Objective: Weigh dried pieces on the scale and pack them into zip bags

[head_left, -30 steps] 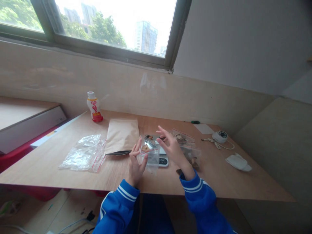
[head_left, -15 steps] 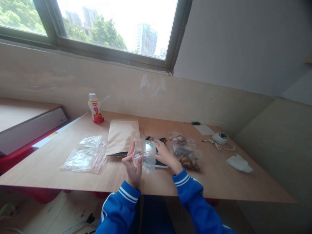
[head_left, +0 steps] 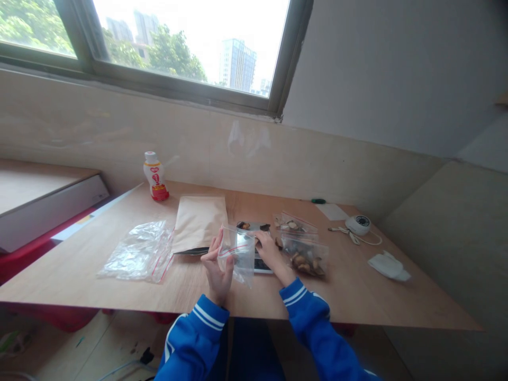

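My left hand (head_left: pixel 217 270) is closed on a clear zip bag (head_left: pixel 242 267) with a red seal line, held upright with its mouth up. Behind the bag, a digital scale (head_left: pixel 263 266) lies on the table, partly covered. Dark dried mushroom pieces (head_left: pixel 265 227) rest on its far part. Over the scale, beside the bag's right edge, my right hand (head_left: pixel 272 253) has its fingers curled together. What those fingers hold, if anything, is hidden. Right of this hand lies a zip bag of dried mushrooms (head_left: pixel 307 262), with a smaller filled bag (head_left: pixel 293 223) behind it.
A brown paper pouch (head_left: pixel 200 219) and flat clear bags (head_left: pixel 133 251) lie left. A bottle (head_left: pixel 156 177) stands at the back. Rightward are a white camera (head_left: pixel 358 225) with its cable, a white cloth (head_left: pixel 389 265), paper (head_left: pixel 332 211) and a green pen (head_left: pixel 318 201).
My right hand's fingers, spread over the scale before, have curled in, and more of the scale's keypad shows. My left hand and its bag have shifted slightly right.
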`<action>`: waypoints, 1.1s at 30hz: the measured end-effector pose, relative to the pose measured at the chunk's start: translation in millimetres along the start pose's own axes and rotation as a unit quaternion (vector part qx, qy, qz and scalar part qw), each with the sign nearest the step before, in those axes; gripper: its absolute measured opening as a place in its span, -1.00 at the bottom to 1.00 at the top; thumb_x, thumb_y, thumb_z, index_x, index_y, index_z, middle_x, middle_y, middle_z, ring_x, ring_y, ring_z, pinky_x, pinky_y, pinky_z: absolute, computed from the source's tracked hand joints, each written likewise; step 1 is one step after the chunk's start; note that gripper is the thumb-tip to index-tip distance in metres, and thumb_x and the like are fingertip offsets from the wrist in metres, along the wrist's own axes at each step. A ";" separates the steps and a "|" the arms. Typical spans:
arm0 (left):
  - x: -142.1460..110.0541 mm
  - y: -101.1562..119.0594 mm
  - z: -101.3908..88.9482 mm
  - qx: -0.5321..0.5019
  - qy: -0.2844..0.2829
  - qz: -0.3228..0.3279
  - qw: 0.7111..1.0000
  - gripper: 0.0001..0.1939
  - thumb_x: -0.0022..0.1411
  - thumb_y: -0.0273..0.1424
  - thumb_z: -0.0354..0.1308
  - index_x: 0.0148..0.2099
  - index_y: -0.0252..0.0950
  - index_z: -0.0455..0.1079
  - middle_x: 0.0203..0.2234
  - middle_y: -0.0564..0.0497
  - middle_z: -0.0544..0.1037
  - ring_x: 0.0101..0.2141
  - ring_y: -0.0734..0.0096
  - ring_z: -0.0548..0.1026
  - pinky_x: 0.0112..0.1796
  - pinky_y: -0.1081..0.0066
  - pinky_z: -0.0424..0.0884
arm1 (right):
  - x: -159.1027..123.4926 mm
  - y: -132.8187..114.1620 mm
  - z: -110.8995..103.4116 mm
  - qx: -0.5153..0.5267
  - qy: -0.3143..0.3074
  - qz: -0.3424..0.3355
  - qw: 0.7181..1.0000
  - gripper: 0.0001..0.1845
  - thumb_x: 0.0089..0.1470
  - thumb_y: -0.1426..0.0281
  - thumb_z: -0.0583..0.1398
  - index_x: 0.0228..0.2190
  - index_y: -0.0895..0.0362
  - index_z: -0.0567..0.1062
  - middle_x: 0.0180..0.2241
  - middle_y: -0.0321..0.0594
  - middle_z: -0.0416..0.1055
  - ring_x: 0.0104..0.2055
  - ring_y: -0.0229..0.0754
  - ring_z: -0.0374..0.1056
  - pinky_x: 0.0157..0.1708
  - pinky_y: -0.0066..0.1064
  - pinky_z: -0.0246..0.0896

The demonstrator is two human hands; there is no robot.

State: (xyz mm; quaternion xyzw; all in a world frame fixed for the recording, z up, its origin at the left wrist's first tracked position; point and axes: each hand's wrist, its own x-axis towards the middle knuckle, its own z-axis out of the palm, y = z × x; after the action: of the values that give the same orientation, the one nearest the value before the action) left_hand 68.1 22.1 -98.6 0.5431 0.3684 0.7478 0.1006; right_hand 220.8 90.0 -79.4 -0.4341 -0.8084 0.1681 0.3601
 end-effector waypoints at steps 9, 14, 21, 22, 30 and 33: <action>0.9 2.2 1.0 0.014 -0.018 -0.030 0.999 -0.81 0.28 -0.33 0.04 -0.15 -0.20 0.06 0.16 -0.33 0.28 0.16 0.15 0.27 0.08 -0.16 0.17 | 12.9 -1.1 -18.6 0.233 0.140 0.125 0.954 -0.67 0.01 0.32 0.23 -0.14 0.10 0.49 -0.13 -0.10 0.50 -0.12 -0.08 0.42 -0.06 -0.19 0.28; 2.7 1.7 1.1 0.037 -0.060 -0.027 0.997 -0.84 0.27 -0.37 0.04 -0.17 -0.21 0.08 0.17 -0.35 0.26 0.17 0.12 0.24 0.08 -0.18 0.16 | 24.7 -35.0 -32.3 0.456 0.159 0.122 0.867 -0.57 -0.07 0.27 0.32 -0.11 0.07 0.46 -0.16 -0.17 0.51 -0.08 -0.12 0.42 -0.02 -0.19 0.29; 3.1 4.1 1.3 0.054 -0.111 0.041 0.991 -0.79 0.27 -0.47 0.01 -0.07 -0.21 0.08 0.19 -0.26 0.26 0.20 0.18 0.20 0.13 -0.17 0.10 | 20.5 -76.3 -41.0 0.384 -0.046 0.125 0.914 -0.56 -0.10 0.31 0.32 -0.11 0.08 0.49 -0.10 -0.15 0.48 -0.14 -0.12 0.42 -0.13 -0.25 0.37; 3.3 4.4 1.1 0.053 -0.115 0.056 0.990 -0.76 0.26 -0.49 0.02 -0.06 -0.21 0.08 0.19 -0.26 0.26 0.19 0.18 0.21 0.13 -0.17 0.09 | 19.1 -76.5 -42.0 0.355 -0.059 0.116 0.926 -0.57 -0.07 0.32 0.30 -0.10 0.07 0.48 -0.06 -0.14 0.45 -0.12 -0.12 0.41 -0.13 -0.25 0.37; 10.6 11.1 -0.2 0.048 -0.115 0.008 0.992 -0.77 0.24 -0.30 0.08 -0.06 -0.22 0.28 0.15 -0.22 0.32 0.16 0.08 0.26 0.10 -0.14 0.19 | 15.6 -77.2 -55.1 0.310 -0.155 0.089 0.934 -0.54 0.02 0.28 0.25 -0.01 0.05 0.41 -0.01 -0.11 0.40 -0.01 -0.10 0.36 -0.06 -0.23 0.34; 11.2 13.4 0.4 0.032 -0.088 -0.025 0.995 -0.74 0.21 -0.20 0.10 -0.12 -0.23 0.33 0.12 -0.24 0.35 0.13 0.04 0.30 0.09 -0.14 0.20 | 16.5 -76.4 -61.7 0.282 -0.094 0.072 0.952 -0.69 0.12 0.29 0.14 -0.10 0.06 0.47 -0.06 -0.18 0.45 -0.04 -0.15 0.38 -0.05 -0.28 0.31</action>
State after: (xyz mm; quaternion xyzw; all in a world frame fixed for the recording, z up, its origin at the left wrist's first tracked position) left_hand 67.4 18.9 -81.4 0.6005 0.3954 0.6821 0.1338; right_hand 215.3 57.8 14.7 -0.3538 -0.7249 0.4549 0.3774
